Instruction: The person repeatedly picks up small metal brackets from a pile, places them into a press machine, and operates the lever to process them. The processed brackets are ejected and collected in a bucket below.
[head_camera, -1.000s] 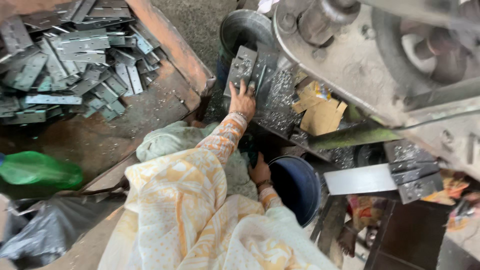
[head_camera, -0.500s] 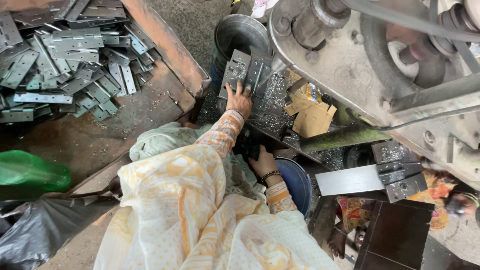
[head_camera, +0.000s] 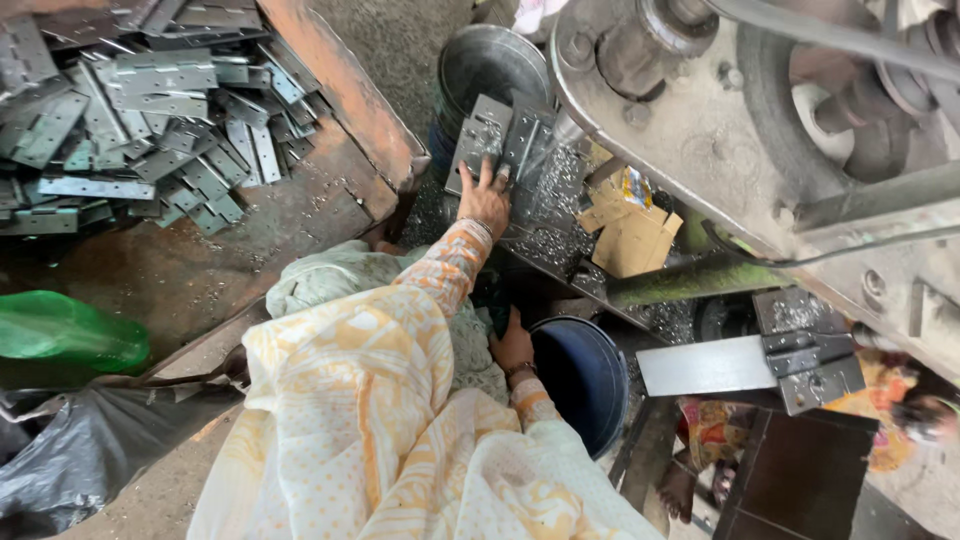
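My left hand (head_camera: 485, 197) reaches forward and lies with fingers spread on a grey metal hinge plate (head_camera: 478, 135), one of a few leaning on the machine's bed. Small metal chips (head_camera: 545, 215) cover that bed around the hand. My right hand (head_camera: 513, 345) is lower, beside the rim of a dark blue bucket (head_camera: 585, 375). Its fingers point into a dark gap under the bed and are hidden. Both arms wear orange patterned sleeves under a yellow and white cloth (head_camera: 370, 440).
A heap of several grey hinge plates (head_camera: 130, 110) lies in a rusty tray at the upper left. A big grey press machine (head_camera: 760, 110) fills the upper right. Also here are a steel bucket (head_camera: 490, 60), torn cardboard (head_camera: 630, 230), a green bag (head_camera: 60, 335) and a black bag (head_camera: 70, 450).
My left hand stays on the hinge plates. My right hand shifted a little beside the blue bucket. The view has drifted slightly.
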